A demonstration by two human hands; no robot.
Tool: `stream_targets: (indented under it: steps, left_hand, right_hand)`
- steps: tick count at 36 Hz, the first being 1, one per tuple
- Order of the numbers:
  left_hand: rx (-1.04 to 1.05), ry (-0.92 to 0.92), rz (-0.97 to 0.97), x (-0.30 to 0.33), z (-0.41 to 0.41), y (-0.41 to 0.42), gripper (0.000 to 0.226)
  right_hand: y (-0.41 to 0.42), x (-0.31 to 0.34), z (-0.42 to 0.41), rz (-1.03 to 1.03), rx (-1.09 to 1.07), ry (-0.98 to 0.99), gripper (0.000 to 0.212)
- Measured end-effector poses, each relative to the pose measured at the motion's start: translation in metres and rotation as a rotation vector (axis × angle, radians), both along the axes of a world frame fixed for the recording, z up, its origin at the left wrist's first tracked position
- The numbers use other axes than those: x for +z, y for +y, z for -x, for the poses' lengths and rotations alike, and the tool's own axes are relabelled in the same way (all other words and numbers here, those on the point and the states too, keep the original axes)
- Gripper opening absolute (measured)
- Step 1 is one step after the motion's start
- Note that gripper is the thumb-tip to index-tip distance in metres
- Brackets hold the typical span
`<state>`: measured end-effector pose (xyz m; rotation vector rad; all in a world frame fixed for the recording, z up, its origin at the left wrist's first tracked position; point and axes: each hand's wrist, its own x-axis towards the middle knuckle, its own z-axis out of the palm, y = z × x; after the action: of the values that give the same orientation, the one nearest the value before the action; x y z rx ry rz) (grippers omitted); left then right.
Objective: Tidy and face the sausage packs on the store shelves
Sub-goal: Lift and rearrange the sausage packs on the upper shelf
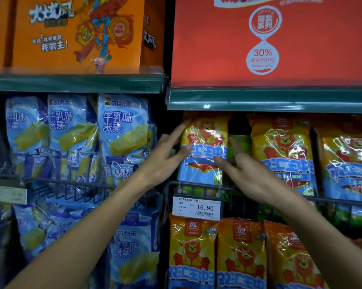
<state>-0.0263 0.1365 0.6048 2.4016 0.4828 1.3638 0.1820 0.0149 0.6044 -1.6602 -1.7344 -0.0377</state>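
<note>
A yellow, red and blue sausage pack [205,142] with a lion on it stands upright at the left end of the middle shelf, behind a wire rail [334,200]. My left hand [165,157] holds its left edge, thumb on the front and forefinger stretched up the side. My right hand [246,172] holds its right edge, thumb on the front and fingers behind. Two more sausage packs [282,151] [349,163] stand to its right. On the shelf below stand three similar packs [190,253] [240,257] [294,265].
A price tag [196,207] reading 16.90 hangs on the rail under the held pack. Blue rice-cracker bags [121,126] fill the bay on the left. Above, an orange box [78,32] and a red box [269,38] sit on green shelf edges [269,100].
</note>
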Motion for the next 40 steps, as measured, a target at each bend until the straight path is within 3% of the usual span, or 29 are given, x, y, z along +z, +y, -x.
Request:
stream_targets:
  steps: [3, 6, 9, 11, 14, 17, 20, 25, 30, 33, 36, 40]
  left_hand:
    - [0.043, 0.069, 0.008, -0.007, 0.010, 0.001, 0.067]
    - [0.123, 0.103, -0.050, -0.012, 0.016, -0.002, 0.068]
    - [0.269, 0.067, -0.266, -0.013, 0.016, -0.006, 0.068]
    - [0.336, 0.016, -0.416, -0.014, 0.018, -0.009, 0.062]
    - [0.289, 0.085, -0.580, -0.018, 0.015, -0.012, 0.054]
    - [0.242, 0.194, -0.548, -0.022, 0.007, -0.012, 0.058]
    - [0.272, 0.209, -0.502, -0.021, 0.002, -0.010, 0.060]
    - [0.259, 0.256, -0.440, -0.014, 0.003, -0.011, 0.063]
    - [0.273, 0.108, -0.526, -0.013, -0.002, -0.032, 0.060]
    - [0.175, 0.011, -0.563, -0.015, -0.016, -0.056, 0.050]
    - [0.029, 0.023, -0.389, -0.017, -0.038, -0.079, 0.049]
    - [-0.060, 0.116, -0.129, -0.015, -0.078, -0.093, 0.064]
  right_hand:
    - [-0.001, -0.004, 0.004, 0.084, 0.043, -0.064, 0.084]
    - [-0.005, -0.001, 0.006, 0.115, 0.024, -0.091, 0.086]
    - [-0.009, 0.000, 0.007, 0.099, 0.005, -0.093, 0.086]
    - [-0.013, -0.005, 0.008, -0.018, -0.029, -0.131, 0.084]
    - [-0.018, -0.015, 0.014, -0.366, -0.054, -0.317, 0.079]
    - [-0.012, -0.016, 0.016, -0.448, -0.013, -0.460, 0.071]
    - [-0.005, -0.016, 0.013, -0.302, 0.008, -0.428, 0.071]
    - [-0.006, -0.012, 0.016, -0.298, -0.010, -0.409, 0.074]
    - [-0.036, -0.007, 0.006, -0.491, -0.014, -0.293, 0.062]
    - [-0.062, -0.010, -0.020, -0.615, -0.092, -0.212, 0.060]
    - [-0.085, -0.015, -0.048, -0.650, -0.225, -0.149, 0.064]
    - [-0.104, -0.020, -0.069, -0.515, -0.418, -0.144, 0.082]
